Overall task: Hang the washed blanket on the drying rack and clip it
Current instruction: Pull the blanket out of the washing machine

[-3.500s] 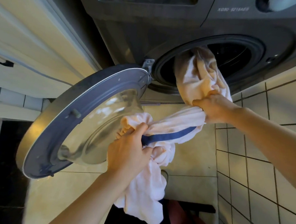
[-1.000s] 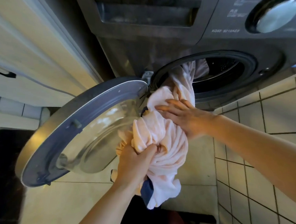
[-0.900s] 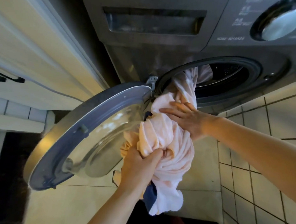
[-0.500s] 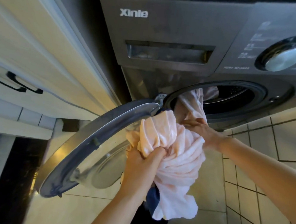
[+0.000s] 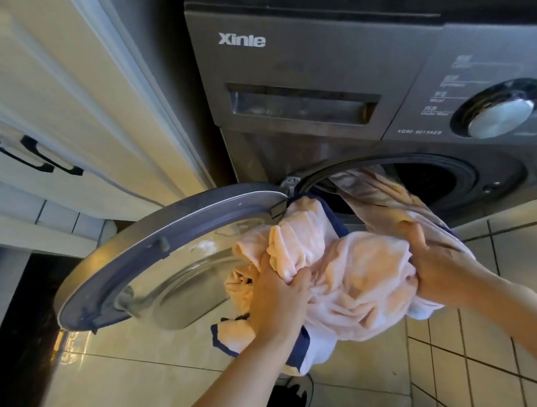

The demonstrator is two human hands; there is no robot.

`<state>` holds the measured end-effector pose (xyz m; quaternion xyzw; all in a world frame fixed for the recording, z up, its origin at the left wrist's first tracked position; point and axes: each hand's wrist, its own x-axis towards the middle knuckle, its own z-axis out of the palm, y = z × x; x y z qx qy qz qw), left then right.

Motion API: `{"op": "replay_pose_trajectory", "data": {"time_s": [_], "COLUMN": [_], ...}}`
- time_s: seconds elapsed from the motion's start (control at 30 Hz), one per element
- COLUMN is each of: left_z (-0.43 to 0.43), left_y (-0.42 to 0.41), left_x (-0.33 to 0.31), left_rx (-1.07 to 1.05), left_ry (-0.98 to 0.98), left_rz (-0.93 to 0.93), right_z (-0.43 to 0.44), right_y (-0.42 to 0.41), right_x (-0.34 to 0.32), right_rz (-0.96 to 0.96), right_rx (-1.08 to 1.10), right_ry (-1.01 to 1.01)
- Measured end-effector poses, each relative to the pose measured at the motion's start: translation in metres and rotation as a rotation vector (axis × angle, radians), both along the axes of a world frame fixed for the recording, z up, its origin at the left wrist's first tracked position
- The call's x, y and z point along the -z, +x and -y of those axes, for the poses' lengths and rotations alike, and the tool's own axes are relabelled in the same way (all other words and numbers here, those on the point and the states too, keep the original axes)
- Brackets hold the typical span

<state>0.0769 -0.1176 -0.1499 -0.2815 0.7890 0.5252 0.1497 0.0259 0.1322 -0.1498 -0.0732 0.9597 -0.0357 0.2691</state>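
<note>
Blanket handling: the soft, pale pink fleecy blanket (image 5: 360, 283) with navy-blue edging is bunched just in front of the round drum opening (image 5: 427, 182) of the dark grey front-loading washing machine (image 5: 302, 62), with one tail trailing inside that opening. The left hand (image 5: 281, 299) clenches a fistful of folds below the opening; the right hand (image 5: 437, 266) grips a fold beside its lip. The fabric is judged limp, damp and heavy, so it is likely to sag. Support the bulk from beneath; for hanging, take hold along the blue edging.
</note>
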Motion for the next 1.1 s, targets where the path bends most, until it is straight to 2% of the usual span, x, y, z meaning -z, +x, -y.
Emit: {"op": "replay_pose_trajectory", "data": {"time_s": [0.1, 0.17, 0.23, 0.37, 0.43, 0.57, 0.67, 0.77, 0.87, 0.97, 1.1], "left_z": [-0.005, -0.007, -0.008, -0.013, -0.017, -0.018, -0.013, -0.006, 0.001, 0.005, 0.002], "left_y": [0.002, 0.004, 0.006, 0.014, 0.018, 0.021, 0.021, 0.023, 0.022, 0.019, 0.014], "left_x": [0.008, 0.012, 0.013, 0.011, 0.009, 0.011, 0.012, 0.013, 0.011, 0.007, -0.001], "left_rx": [0.056, 0.076, 0.081, 0.095, 0.13, 0.172, 0.151, 0.1, 0.032, -0.027, 0.06], "left_ry": [-0.06, -0.064, -0.063, -0.086, -0.134, -0.204, -0.196, -0.108, 0.1, 0.246, 0.343], "left_rz": [0.018, 0.022, 0.019, -0.023, -0.057, -0.063, -0.028, -0.031, 0.022, 0.167, 0.309], "right_z": [-0.003, -0.003, 0.001, 0.039, 0.057, 0.07, 0.079, 0.088, 0.093, 0.099, 0.105], "right_y": [0.021, 0.036, 0.045, 0.038, 0.035, 0.043, 0.055, 0.072, 0.082, 0.087, 0.089], "right_x": [-0.004, -0.012, -0.015, -0.021, -0.02, -0.017, -0.03, -0.034, -0.024, -0.017, -0.014], "right_rz": [0.009, 0.02, -0.044, -0.045, -0.008, -0.179, -0.097, -0.118, -0.205, -0.214, -0.225], "right_rx": [-0.309, -0.407, -0.417, -0.292, -0.138, 0.14, 0.296, 0.305, 0.347, 0.396, 0.391], "right_ry": [-0.147, -0.164, -0.114, 0.111, 0.109, -0.16, -0.484, -0.659, -0.74, -0.795, -0.855]}}
